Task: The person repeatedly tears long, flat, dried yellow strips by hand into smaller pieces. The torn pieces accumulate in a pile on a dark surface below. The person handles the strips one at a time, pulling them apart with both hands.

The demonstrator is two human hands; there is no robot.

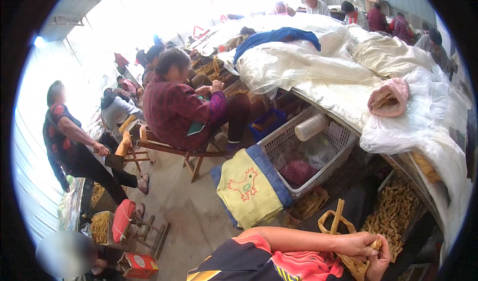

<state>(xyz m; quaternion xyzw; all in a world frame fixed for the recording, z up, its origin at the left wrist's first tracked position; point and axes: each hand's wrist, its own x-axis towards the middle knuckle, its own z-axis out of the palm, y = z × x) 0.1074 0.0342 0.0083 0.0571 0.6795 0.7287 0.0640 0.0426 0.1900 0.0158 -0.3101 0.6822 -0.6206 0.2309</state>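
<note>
At the lower right, my left hand pinches a small yellowish-brown knotted piece of a strip-like material. My right hand is against the same piece from the other side, its fingers bent around it. Long strips of this material loop over my forearm and hang below my hands. Just beyond my hands, a tray holds a heap of small knotted pieces. What the strips are made of, I cannot tell.
A white plastic basket with bags and a plastic jar stands ahead, beside a yellow and blue towel. Plastic sheeting covers the long table. A seated co-worker is near; a standing person holds a wide blade at the left.
</note>
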